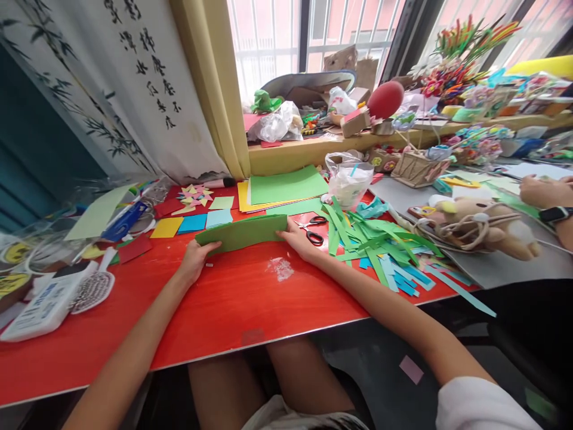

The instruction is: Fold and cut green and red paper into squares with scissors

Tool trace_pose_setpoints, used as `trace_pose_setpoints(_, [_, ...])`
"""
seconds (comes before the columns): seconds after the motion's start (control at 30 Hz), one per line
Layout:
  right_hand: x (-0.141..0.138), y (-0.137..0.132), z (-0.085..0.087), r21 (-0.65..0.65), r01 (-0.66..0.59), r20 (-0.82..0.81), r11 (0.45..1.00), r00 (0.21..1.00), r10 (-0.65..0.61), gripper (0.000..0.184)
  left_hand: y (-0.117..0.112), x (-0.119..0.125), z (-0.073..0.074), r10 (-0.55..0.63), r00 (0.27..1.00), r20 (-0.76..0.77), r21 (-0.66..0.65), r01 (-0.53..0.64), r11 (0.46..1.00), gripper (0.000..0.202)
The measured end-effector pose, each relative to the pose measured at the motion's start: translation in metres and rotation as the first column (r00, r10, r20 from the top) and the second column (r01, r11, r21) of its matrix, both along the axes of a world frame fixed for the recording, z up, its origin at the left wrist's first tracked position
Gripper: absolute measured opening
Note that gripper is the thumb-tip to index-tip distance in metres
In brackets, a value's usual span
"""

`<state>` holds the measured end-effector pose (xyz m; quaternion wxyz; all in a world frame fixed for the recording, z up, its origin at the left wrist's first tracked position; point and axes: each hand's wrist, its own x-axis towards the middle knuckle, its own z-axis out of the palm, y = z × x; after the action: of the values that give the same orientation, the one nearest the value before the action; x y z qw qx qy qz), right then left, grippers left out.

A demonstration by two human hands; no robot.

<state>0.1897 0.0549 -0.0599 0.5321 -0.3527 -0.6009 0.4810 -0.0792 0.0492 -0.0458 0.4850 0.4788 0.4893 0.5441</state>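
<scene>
Left hand and right hand each clamp one end of the green sheet, seemingly folded. The two-end grip pins it flat on the table, at 12 o'clock from the person. Scissors lie just beside the right hand at 1 o'clock, within reach. Strips are heaped farther off at 3 o'clock, clear of the sheet.

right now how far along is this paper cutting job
Done: a pile of green strips lies cut beside the scissors. In hand: the left hand and right hand hold the ends of a folded green sheet on the red table. Left, it seems: the whole green sheet and yellow sheets farther back lie uncut.
</scene>
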Motion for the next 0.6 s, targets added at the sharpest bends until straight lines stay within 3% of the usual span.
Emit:
trace_pose_setpoints(0.17, [0.0001,-0.0028,0.0009,0.006,0.022,-0.01,1.0,1.0,-0.022,0.032,-0.0042,0.0028,0.0027,0.063,0.996,0.064,0.032,-0.066,0.997,0.034])
trace_pose_setpoints(0.47, [-0.0005,-0.0061,0.0025,-0.017,0.076,-0.02,0.997,0.997,-0.076,0.03,-0.0021,0.0081,0.0019,0.06,0.992,0.107,0.083,-0.069,0.994,0.023])
trace_pose_setpoints(0.6, [-0.0012,-0.0075,0.003,-0.021,0.063,-0.03,0.998,0.998,-0.064,0.032,-0.0029,0.0071,0.0021,0.043,0.994,0.105,0.053,-0.049,0.997,0.03])
